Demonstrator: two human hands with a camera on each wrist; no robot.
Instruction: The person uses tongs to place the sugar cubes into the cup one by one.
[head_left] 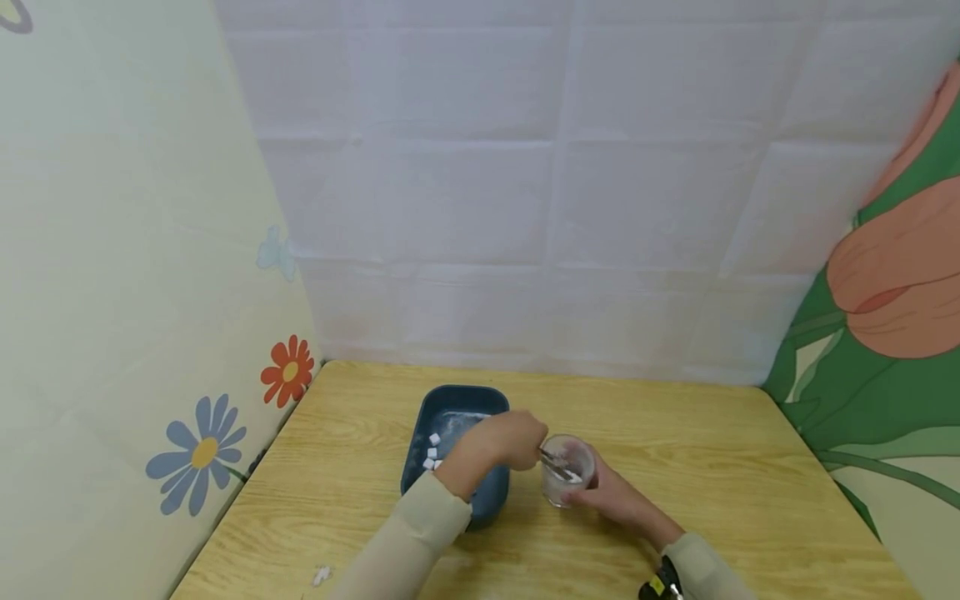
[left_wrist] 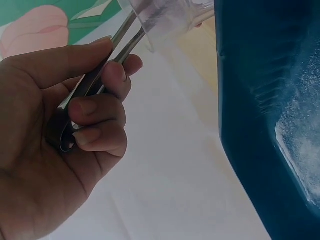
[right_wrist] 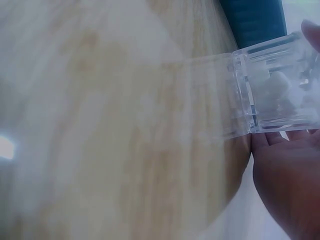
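My left hand (head_left: 510, 440) grips a pair of metal tongs (left_wrist: 86, 89), fingers curled round its arms near the bend. The tong tips reach down into a clear drinking glass (head_left: 552, 493), where a white lump (head_left: 574, 478) shows at them. Around the glass's right side wraps my right hand (head_left: 611, 493), thumb at the near side and fingers behind. Through the glass wall, the right wrist view shows whitish pieces (right_wrist: 279, 86) inside. Left of the glass is a dark blue tray (head_left: 491, 504) with several small white cubes (head_left: 432, 452), partly hidden by my left forearm.
White powder (left_wrist: 305, 135) coats part of the tray's floor. Small white bits (head_left: 322, 575) lie on the wooden table (head_left: 660, 433) near its front left. Printed cloths (head_left: 202, 454) stand along both sides, with a plain white one (head_left: 465, 208) behind.
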